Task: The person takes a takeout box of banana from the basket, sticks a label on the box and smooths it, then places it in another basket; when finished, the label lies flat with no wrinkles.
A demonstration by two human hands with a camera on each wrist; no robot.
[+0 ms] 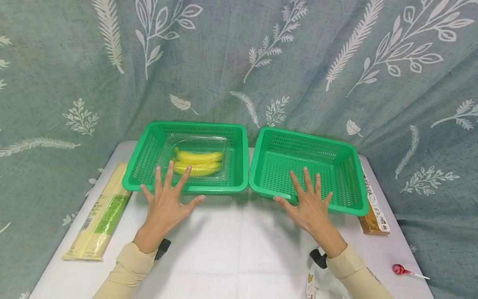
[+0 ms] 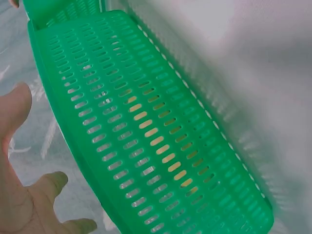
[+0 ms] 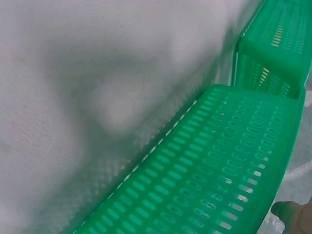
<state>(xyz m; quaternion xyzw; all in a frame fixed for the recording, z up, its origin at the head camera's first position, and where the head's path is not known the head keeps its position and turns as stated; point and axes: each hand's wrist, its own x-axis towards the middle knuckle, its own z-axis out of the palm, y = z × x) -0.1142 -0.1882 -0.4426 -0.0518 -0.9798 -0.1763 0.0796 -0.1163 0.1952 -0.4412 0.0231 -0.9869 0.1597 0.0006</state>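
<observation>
My left hand [image 1: 167, 207] is spread with straight fingers over the front rim of the left green basket [image 1: 186, 189], holding nothing. Inside that basket lies a clear plastic container [image 1: 209, 143] with yellow bananas [image 1: 199, 157] in it. Fingers also spread, my right hand [image 1: 310, 207] hovers at the front rim of the right green basket [image 1: 276, 166], whose slotted floor shows. In the left wrist view, the left thumb and fingertips stand apart from the basket wall [image 2: 146, 131]. Only a fingertip of the right hand [image 3: 297, 217] appears in the right wrist view.
A long pale yellow packet with a green label [image 1: 98, 216] lies at the left edge. On the right, a brown and white pasta box [image 1: 375, 216] sits beside the basket, with a red lollipop [image 1: 398, 269] nearer. A partly hidden white package [image 1: 317, 286] lies under the right forearm. Patterned curtain surrounds the table.
</observation>
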